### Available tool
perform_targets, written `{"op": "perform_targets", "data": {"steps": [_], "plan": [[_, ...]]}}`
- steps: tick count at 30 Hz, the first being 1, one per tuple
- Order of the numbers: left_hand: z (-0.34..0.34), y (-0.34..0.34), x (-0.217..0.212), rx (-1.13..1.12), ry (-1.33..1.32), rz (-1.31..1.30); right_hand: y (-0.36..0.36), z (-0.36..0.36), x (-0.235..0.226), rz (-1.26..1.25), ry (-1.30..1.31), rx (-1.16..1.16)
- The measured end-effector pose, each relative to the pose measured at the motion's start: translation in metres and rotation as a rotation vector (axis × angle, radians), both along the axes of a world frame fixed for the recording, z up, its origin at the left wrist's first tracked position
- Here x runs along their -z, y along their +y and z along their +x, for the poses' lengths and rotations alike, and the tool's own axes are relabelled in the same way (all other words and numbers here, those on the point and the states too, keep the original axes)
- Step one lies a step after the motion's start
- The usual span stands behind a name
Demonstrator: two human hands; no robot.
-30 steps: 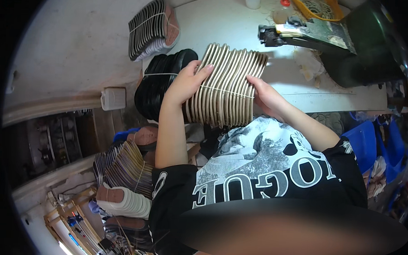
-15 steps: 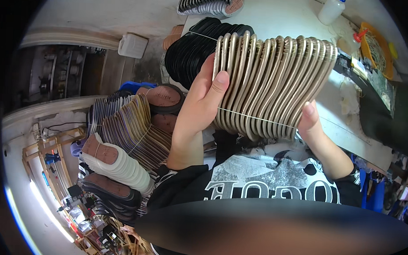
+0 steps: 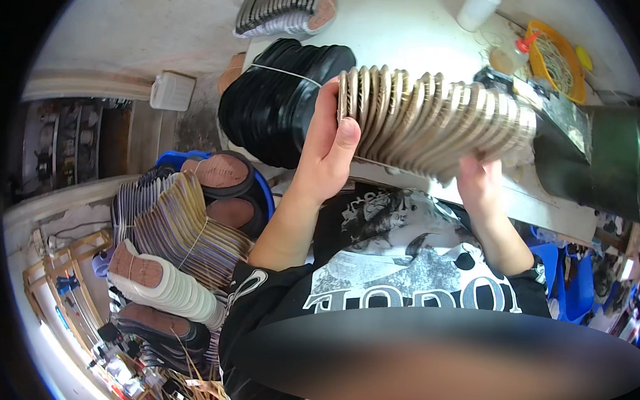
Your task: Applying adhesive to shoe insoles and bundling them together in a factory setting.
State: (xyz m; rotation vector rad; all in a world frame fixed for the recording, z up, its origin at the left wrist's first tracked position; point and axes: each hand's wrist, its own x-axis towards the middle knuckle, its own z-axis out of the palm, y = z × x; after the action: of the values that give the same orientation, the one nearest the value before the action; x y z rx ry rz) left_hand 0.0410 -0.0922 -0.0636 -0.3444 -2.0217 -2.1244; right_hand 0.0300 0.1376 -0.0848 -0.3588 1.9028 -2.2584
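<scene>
at the far left, a white plastic jug [image 3: 172, 91] is set near the wall, and below it a fanned bundle of thin tan and violet soles [image 3: 185, 230] is lodged beside a blue plastic bin [image 3: 269, 195]. further right, a thick stack of glossy black soles [image 3: 284, 103] is tied with pale cord, close to the left hand, so little sideways room is left there. the left hand [image 3: 328, 154] is clamped on the left end of a long row of metallic gold-bronze soles [image 3: 425, 126], its thumb laid on the near side. the row is held up above the front edge of the white tabletop [image 3: 410, 27]. fair weight and smooth, slightly slippery rims are to be expected, each sole probably bendable and the row prone to bowing in the middle; it is best gripped at both ends, with inward pressure. the right hand [image 3: 481, 181] is clamped on the lower right part, its fingertips blurred. more room is offered toward the far tabletop, up to the white plastic bottle [image 3: 477, 11]; rightward, movement is limited by the red-capped clear bottle [image 3: 515, 55], the orange oval basket [image 3: 581, 86] and the dark green machine [image 3: 607, 164].
</scene>
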Motion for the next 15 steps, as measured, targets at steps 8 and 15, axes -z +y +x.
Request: {"op": "perform_targets", "data": {"steps": [8,15], "plan": [[-0.023,0.004,0.01,-0.08,-0.25,0.056,-0.01,-0.023,-0.012,-0.006,0.212,0.016],[-0.029,0.002,-0.021,0.123,-0.38,0.313,-0.006,-0.021,-0.065,-0.054,0.272,-0.045]]}}
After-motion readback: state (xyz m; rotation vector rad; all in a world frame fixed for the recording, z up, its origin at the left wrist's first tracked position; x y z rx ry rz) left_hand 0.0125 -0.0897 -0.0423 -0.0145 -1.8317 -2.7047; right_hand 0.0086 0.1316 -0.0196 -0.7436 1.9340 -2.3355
